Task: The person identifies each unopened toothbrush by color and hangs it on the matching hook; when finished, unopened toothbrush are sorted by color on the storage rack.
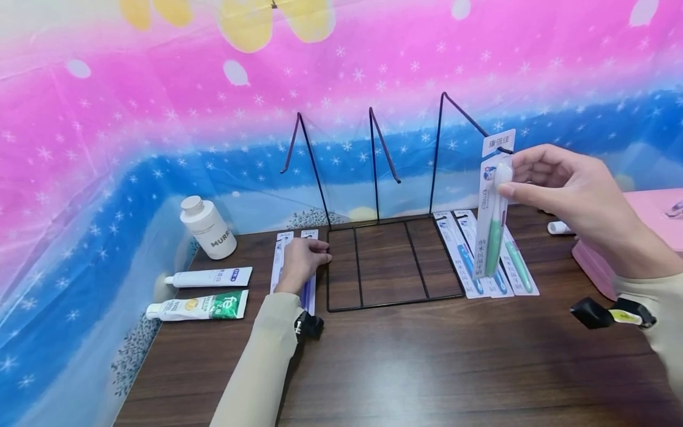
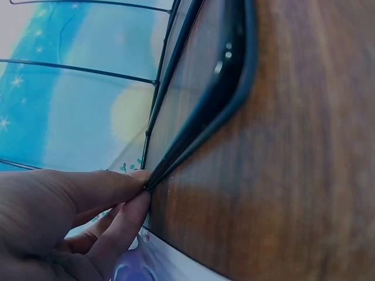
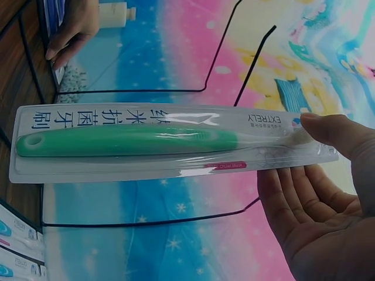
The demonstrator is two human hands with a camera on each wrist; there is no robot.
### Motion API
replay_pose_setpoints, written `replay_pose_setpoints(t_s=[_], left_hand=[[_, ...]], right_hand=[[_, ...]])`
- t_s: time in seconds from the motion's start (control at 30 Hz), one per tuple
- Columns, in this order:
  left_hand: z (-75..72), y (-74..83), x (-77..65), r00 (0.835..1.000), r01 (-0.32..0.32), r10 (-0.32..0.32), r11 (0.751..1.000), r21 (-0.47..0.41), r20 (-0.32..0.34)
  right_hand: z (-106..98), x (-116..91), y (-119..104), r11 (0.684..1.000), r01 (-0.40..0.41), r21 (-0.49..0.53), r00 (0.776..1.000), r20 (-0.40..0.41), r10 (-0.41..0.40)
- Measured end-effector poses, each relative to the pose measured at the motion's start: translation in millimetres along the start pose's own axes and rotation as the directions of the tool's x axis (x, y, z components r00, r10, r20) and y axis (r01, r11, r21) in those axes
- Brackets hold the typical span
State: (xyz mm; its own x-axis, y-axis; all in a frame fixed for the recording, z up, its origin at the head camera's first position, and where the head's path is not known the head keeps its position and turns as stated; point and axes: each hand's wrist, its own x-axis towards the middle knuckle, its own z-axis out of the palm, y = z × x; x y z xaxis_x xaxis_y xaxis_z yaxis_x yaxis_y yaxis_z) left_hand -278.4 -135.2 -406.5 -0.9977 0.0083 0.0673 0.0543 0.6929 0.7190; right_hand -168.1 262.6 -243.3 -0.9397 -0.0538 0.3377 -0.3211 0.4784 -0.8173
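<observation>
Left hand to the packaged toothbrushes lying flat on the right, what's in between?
The black wire rack's base lies between the left hand and those packaged toothbrushes, in the head view.

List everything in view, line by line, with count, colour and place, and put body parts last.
Wire rack: one, black, mid-table
Raised toothbrush pack: one, green, at the rack's right hook
Right packs: three, two blue, one green, right of rack
Left packs: two, purple where visible, left of rack
Bottle: one, white, back left
Upper tube: one, white and blue, before bottle
Lower tube: one, white and green, nearer
Pink object: one, pink, right edge
Table: one, brown, beneath
Backdrop: one, pink and blue, behind
Sleeves: two, beige, forearms
Left hand: one, pinching rack
Right hand: one, holding raised pack
</observation>
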Motion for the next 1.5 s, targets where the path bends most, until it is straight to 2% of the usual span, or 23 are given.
replay_pose_setpoints(t_s=[0.3,0.67,0.97,1.23,1.5], left_hand=[[1.5,1.8,0.7,1.000,-0.011,0.011,1.000,0.003,-0.002],[2.0,-0.9,0.8,1.000,0.008,-0.008,1.000,-0.012,-0.004],[2.2,-1.4,-0.6,1.000,-0.004,0.004,1.000,-0.019,-0.005],[0.8,-1.5,-0.5,1.000,-0.023,0.023,1.000,-0.014,-0.005],[-0.7,0.0,-0.8,1.000,-0.017,0.017,1.000,-0.008,-0.005]], right_hand=[[4,17,8,0.999,-0.029,0.023,1.000,0.008,0.029],[12,52,14,0.998,-0.008,-0.070,1.000,-0.003,0.008],[19,74,16,1.000,0.010,-0.001,1.000,0.020,-0.010],[21,88,17,0.997,0.003,-0.072,1.000,0.017,-0.002],[25,97,21,0.999,0.001,-0.044,1.000,0.008,-0.001]])
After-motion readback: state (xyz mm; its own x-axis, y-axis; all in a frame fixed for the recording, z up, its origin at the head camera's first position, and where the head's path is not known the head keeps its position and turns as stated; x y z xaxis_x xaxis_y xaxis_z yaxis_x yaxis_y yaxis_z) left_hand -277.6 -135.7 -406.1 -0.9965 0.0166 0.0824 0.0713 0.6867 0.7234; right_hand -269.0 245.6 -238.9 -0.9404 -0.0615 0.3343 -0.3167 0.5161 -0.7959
